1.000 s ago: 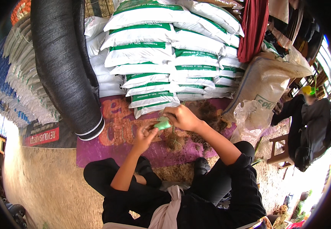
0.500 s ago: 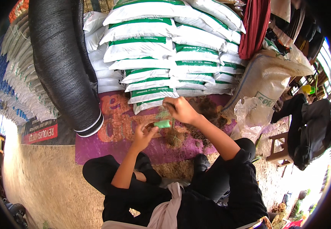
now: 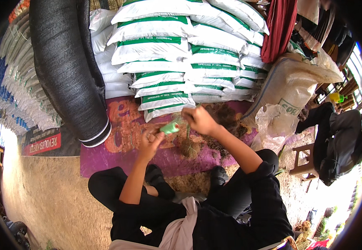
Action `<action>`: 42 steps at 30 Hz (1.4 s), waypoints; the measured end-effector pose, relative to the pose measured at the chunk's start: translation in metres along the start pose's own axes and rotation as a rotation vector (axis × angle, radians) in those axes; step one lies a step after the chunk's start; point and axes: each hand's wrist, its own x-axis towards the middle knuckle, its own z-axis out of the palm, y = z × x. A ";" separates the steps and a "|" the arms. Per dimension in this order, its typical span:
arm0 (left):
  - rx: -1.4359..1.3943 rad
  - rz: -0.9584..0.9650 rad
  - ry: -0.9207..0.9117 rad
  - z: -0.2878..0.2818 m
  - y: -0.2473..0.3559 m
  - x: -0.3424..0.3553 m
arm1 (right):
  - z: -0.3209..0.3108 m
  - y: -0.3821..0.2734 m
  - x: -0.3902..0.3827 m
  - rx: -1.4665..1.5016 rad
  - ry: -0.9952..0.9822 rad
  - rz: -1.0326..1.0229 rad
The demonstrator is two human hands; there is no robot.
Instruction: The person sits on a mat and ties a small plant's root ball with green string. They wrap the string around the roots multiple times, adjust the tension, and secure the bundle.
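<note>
My left hand (image 3: 149,143) grips a small green roll (image 3: 169,128) that looks like a spool of thread, its reddish end turned toward my right hand. My right hand (image 3: 202,120) is closed in a pinch just right of the roll and slightly higher. Whatever its fingers hold is too small to make out. Beneath the right hand is a round brown ball (image 3: 190,148) with pale strands across it and a thin green stem (image 3: 188,131) rising toward the fingers. Dark loose fibre or soil (image 3: 216,143) is spread to the ball's right.
A purple printed sheet (image 3: 93,160) covers the ground ahead of my feet. White and green sacks (image 3: 156,46) are stacked behind it. A black rolled net (image 3: 68,71) leans at left. At right stand a woven sack (image 3: 287,83), a clear plastic bag (image 3: 275,125) and a brown stool (image 3: 304,162).
My left hand has shifted left and tilted the green roll upward. The right hand has moved a little right, so the hands are farther apart. The brown ball has barely moved.
</note>
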 end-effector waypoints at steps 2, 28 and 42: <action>-0.059 -0.043 0.103 -0.005 0.001 0.005 | 0.023 0.004 -0.020 -0.050 -0.167 -0.037; -0.101 -0.126 -0.059 -0.004 0.005 -0.001 | 0.014 0.020 -0.009 -0.130 0.029 -0.014; 0.580 -0.193 -0.161 -0.027 -0.016 -0.009 | -0.031 -0.022 0.018 -0.077 0.251 -0.063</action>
